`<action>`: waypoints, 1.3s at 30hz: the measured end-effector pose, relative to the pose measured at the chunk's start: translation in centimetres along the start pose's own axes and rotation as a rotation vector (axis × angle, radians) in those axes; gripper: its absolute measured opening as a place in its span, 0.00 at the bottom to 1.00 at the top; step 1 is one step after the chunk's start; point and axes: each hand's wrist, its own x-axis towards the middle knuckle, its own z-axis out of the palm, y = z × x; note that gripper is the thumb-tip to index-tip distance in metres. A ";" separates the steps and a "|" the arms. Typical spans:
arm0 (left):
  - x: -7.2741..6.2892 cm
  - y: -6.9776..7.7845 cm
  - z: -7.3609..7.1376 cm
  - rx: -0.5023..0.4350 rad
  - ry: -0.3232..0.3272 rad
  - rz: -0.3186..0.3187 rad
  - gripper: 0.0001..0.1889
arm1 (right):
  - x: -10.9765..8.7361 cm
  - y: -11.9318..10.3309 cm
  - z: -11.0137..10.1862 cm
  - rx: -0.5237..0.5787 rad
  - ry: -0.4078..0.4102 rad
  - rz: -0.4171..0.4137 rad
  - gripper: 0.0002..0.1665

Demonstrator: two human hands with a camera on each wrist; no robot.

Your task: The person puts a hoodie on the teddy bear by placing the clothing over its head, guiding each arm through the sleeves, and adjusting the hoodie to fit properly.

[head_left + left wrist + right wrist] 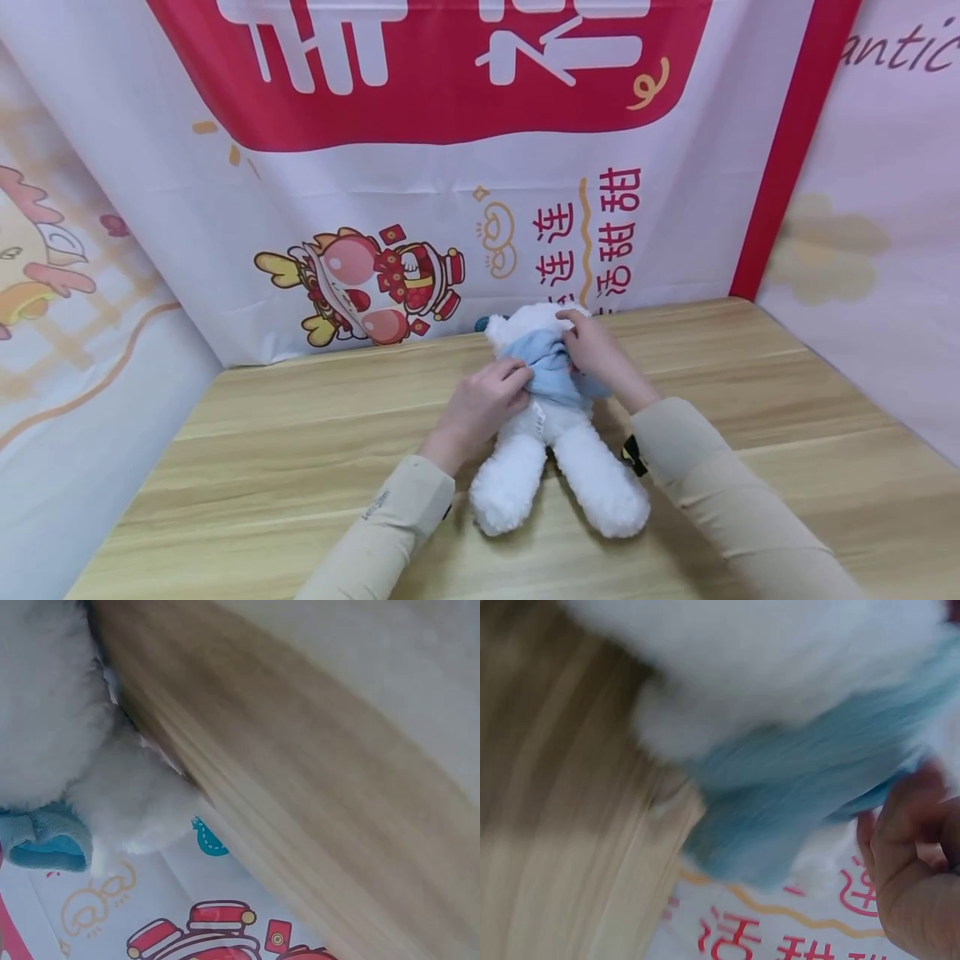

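Observation:
A white plush toy (pixel 600 483) in a small blue garment (pixel 547 358) lies on the table, its legs toward me. My left hand (pixel 483 408) grips the lower left part of the garment with curled fingers. On the other side my right hand (pixel 600 350) is at the garment's upper right part, beside the toy's head. In the right wrist view the right hand (pixel 919 862) pinches the edge of the blue cloth (pixel 772 780); this view is blurred. The left wrist view shows white fur (pixel 45 697) and a blue cuff (pixel 49 847), but not the left hand.
The wood-grain table (pixel 315 450) ends at a printed cloth backdrop (pixel 450 175) close behind the toy's head. More printed cloth (pixel 885 275) hangs on the right. A small teal patch (pixel 211 836) shows beside the toy at the table's back edge.

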 end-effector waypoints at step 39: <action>0.9 2.3 -0.5 0.233 -0.156 -0.018 0.11 | 1.4 4.4 -0.4 -0.312 0.320 0.072 0.14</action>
